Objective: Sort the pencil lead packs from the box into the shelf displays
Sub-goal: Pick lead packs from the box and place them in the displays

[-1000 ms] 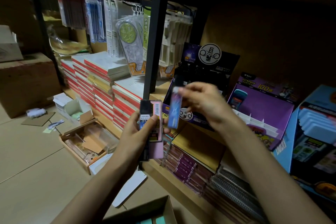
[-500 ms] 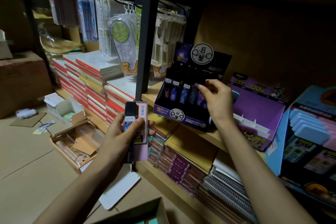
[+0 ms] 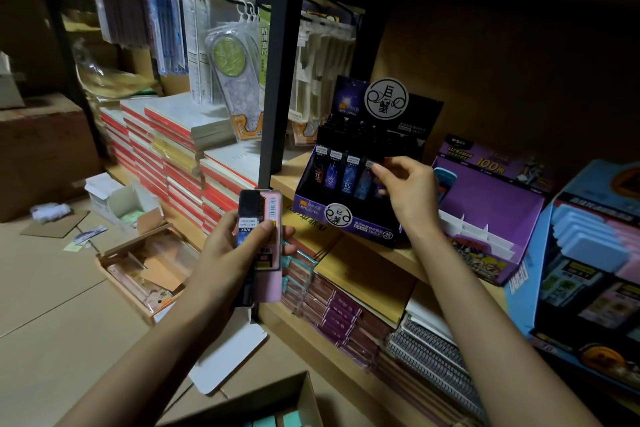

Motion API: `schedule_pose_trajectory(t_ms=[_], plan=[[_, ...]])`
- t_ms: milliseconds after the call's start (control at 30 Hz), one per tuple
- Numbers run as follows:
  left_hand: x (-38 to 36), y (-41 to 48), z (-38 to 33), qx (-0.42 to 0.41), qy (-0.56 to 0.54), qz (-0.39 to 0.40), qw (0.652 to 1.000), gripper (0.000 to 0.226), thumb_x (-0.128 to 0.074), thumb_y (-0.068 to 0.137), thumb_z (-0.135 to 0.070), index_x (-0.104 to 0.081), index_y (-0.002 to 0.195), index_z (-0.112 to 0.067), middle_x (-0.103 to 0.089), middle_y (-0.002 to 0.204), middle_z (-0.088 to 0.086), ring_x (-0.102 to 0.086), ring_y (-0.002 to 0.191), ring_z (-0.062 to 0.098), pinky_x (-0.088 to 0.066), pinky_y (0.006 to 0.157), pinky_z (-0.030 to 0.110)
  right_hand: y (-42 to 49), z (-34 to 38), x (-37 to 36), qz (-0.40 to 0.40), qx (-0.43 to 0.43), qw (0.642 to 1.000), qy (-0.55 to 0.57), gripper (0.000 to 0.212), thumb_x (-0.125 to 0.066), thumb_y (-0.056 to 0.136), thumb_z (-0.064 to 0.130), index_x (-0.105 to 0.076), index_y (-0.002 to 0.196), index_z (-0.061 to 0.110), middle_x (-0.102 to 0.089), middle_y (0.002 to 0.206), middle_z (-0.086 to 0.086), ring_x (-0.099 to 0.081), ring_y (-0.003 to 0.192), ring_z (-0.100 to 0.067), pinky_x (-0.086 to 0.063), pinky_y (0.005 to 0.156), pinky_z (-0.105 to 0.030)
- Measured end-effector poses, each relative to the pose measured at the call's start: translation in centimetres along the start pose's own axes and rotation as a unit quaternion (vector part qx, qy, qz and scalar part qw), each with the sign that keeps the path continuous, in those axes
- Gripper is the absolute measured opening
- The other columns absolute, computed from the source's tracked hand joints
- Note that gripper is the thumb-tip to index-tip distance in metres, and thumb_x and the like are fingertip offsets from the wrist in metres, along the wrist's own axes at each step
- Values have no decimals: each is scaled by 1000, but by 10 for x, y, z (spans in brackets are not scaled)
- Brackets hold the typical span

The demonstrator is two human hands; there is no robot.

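shelf [image 3: 408, 265]: carries dark purple display [image 3: 346, 218] | cardboard box [image 3: 277, 399]: open, at bottom edge of view | left hand [image 3: 221, 260]: fingers [image 3: 288, 249] wrapped round held packs [image 3: 261, 218], black and pink, upright, in front of shelf | right hand [image 3: 412, 194]: fingers pinching top of front-row pack [image 3: 365, 184] standing in display

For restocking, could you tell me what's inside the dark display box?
Upright lead packs line its front row; the right hand covers some. Back rows are too dark.
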State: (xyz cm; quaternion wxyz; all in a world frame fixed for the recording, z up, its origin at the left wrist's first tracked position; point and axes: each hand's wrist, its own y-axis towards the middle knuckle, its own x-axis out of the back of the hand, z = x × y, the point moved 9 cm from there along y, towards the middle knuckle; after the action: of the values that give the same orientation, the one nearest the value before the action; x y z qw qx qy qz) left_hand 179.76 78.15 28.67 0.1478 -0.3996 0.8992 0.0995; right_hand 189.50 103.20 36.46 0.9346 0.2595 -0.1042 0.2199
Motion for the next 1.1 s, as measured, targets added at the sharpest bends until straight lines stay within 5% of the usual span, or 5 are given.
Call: schedule_pose_trajectory(t_ms=[400, 567, 700, 933, 1100], plan=[[-7, -8, -7, -1, -12, 20, 1000, 31, -53, 89, -19, -50, 120, -19, -74, 96, 9, -72, 81, 22, -57, 59, 27, -12, 23, -4, 65, 27, 977, -203, 42, -57, 90, 43, -66, 69, 8, -66, 66, -7, -63, 58, -18, -55, 58, -35], [-13, -10, -7, 2, 13, 45, 999, 38, -58, 80, -25, -51, 117, -23, -73, 97, 9, -72, 79, 22, -56, 60, 26, -67, 71, -50, 247, 16, 969, -22, 18, -60, 85, 45, -65, 88, 28, -68, 82, 5, -62, 71, -4, -45, 58, -17], [-23, -13, -2, 5, 55, 72, 996, 37, -61, 77, -30, -54, 113, -25, -71, 100, 2, -72, 82, 23, -58, 62, 29, -103, 62, -84, 333, -87, 936, 78, 34, -72, 78, 35, -59, 106, 21, -60, 96, 0, -59, 82, -8, -44, 57, -14], [-26, -14, 8, 23, 108, 73, 991, 50, -69, 67, -46, -56, 111, -26, -71, 98, -3, -71, 88, 17, -59, 69, 34, -104, 54, -75, 347, -115, 922, 124, 5, -70, 83, 20, -66, 84, 17, -67, 66, 8, -63, 62, -8, -51, 59, -23], [-28, -12, 15, 44, 41, 68, 996, 43, -63, 76, -43, -56, 114, -23, -72, 102, 5, -72, 85, 28, -59, 67, 39, -63, 51, -29, 229, -129, 949, 176, 5, -65, 86, 18, -63, 87, 13, -68, 76, 3, -64, 66, -8, -50, 53, -19]])
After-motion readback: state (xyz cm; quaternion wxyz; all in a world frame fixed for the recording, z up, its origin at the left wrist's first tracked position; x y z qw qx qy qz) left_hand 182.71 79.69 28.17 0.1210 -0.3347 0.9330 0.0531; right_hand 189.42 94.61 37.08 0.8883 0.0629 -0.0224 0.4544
